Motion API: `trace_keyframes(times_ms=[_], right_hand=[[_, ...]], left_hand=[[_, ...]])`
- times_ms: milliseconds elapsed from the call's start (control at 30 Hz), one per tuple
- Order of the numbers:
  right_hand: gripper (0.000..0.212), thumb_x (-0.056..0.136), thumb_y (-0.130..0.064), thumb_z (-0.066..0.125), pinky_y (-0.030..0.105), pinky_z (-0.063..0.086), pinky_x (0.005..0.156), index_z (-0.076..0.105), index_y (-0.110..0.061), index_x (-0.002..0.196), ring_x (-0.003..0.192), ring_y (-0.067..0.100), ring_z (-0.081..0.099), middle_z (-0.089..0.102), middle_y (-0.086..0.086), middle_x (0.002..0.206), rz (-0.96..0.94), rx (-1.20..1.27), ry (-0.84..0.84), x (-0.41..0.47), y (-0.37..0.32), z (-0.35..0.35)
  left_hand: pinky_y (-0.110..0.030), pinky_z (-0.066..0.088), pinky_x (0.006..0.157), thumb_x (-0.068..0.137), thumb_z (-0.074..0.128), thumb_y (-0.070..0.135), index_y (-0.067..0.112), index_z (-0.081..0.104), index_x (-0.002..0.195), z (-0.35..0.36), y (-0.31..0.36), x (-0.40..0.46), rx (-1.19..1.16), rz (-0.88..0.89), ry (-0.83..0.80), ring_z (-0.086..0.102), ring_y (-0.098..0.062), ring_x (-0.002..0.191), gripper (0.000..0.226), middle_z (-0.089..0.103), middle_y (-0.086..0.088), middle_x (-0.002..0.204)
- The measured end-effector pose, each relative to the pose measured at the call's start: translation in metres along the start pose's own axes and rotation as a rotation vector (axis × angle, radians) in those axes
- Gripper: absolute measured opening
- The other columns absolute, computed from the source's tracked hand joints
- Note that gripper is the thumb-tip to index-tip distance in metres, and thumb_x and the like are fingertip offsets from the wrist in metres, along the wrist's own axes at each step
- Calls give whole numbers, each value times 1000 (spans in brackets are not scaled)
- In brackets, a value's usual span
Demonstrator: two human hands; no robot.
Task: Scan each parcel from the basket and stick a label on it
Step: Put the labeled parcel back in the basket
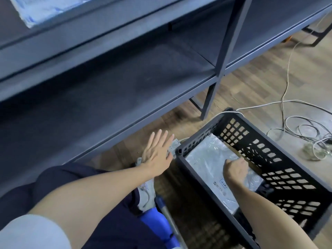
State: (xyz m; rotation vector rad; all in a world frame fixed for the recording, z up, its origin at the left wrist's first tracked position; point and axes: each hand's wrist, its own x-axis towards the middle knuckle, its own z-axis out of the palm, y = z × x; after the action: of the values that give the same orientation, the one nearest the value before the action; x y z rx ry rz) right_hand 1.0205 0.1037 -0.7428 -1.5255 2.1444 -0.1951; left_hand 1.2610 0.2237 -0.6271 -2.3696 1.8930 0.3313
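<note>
A dark slotted plastic basket (287, 177) stands on the wooden floor at the lower right. Inside it lies a grey plastic-wrapped parcel (204, 162) with a small printed mark near its near end. My right hand (235, 169) reaches down into the basket, and its curled fingers grip the parcel's crinkled wrap near the far side. My left hand (158, 151) hovers flat above the floor to the left of the basket, fingers straight and spread, holding nothing. Another pale parcel (45, 9) lies on the table top at the upper left.
A grey metal table with a lower shelf (107, 87) and its leg (221, 69) fills the upper view. White cables (305, 133) coil on the floor to the right of the basket. A blue stool (158, 221) and my shoe (147, 194) are below my left arm.
</note>
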Motion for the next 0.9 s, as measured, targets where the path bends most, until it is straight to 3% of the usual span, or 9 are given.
trace_keyframes(times_ms=[133, 267, 533, 900], right_hand=[[29, 90, -15, 48, 45, 39, 92, 51, 7, 108, 105, 37, 47, 53, 25, 111, -256, -6, 27, -15, -72, -11], [40, 91, -20, 51, 45, 35, 101, 53, 9, 117, 119, 39, 43, 55, 26, 122, -456, -44, 4, -47, -149, -17], [54, 95, -30, 43, 39, 14, 118, 38, -4, 141, 144, 27, 22, 37, 12, 150, -877, -60, -190, -164, -273, -19], [67, 98, -42, 36, 40, -1, 120, 18, -5, 151, 148, 22, 7, 19, 7, 158, -1315, -335, -384, -340, -358, 14]], left_hand=[[-36, -11, 119, 100, 29, 37, 23, 5, 154, -33, -25, -7, -69, -96, 61, 1, -20, 149, 60, 13, -2, 161], [-38, 0, 120, 99, 34, 35, 23, 12, 154, -63, -65, -26, -133, -235, 147, 14, -22, 146, 61, 31, 0, 153], [-37, -2, 121, 101, 30, 39, 25, 8, 154, -91, -152, -89, -200, -486, 219, 7, -20, 148, 59, 19, -3, 159], [-36, -2, 120, 102, 28, 39, 24, 11, 154, -74, -236, -209, -313, -868, 313, 11, -20, 147, 57, 21, -3, 158]])
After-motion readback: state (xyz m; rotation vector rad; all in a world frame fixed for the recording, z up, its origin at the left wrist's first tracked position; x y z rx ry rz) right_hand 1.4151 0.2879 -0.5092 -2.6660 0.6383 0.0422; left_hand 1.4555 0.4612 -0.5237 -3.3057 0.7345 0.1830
